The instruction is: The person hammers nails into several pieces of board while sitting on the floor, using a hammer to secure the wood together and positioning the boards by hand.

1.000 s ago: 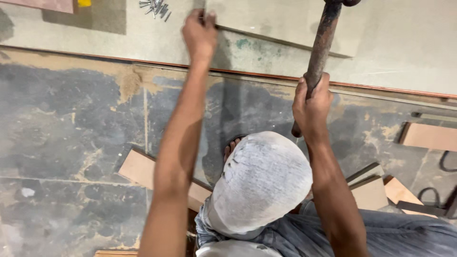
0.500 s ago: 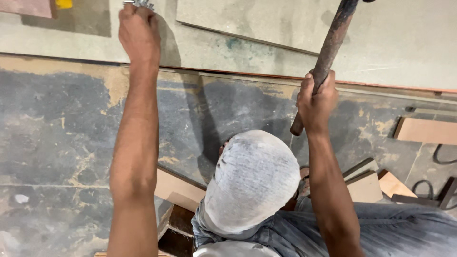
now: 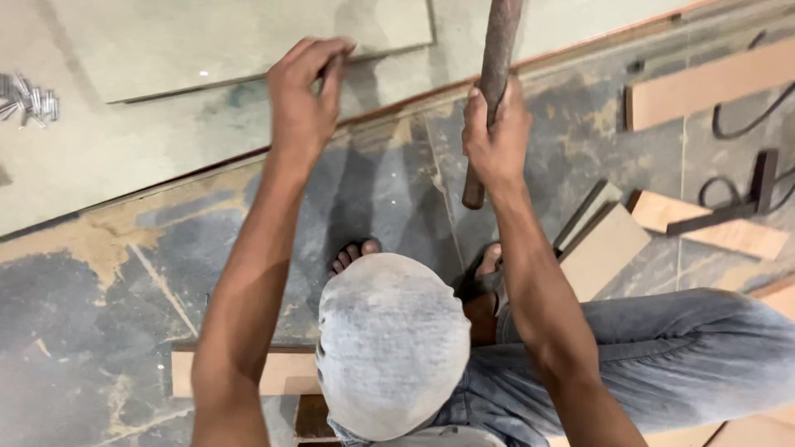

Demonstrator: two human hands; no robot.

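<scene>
My left hand (image 3: 302,99) has thumb and fingertips pinched together on a small nail, barely visible, at the front edge of a pale thin panel (image 3: 207,41). That panel lies on a larger grey-green board (image 3: 124,157) on the floor. My right hand (image 3: 495,136) grips the dark, worn hammer handle (image 3: 499,41), held nearly upright; the hammer head is out of frame at the top. A loose heap of nails (image 3: 29,99) lies on the large board at the far left, well away from both hands.
I squat on a dusty grey floor (image 3: 99,298). My cloth-covered knee (image 3: 389,339) and sandalled toes (image 3: 352,252) are below the hands. Wooden offcuts (image 3: 604,248) and a plank (image 3: 712,83) lie to the right, with a black cable (image 3: 745,124).
My left hand went left to the nail heap, then came back pinched shut to the panel's edge. The view swung, and the hammer moved closer to the left hand.
</scene>
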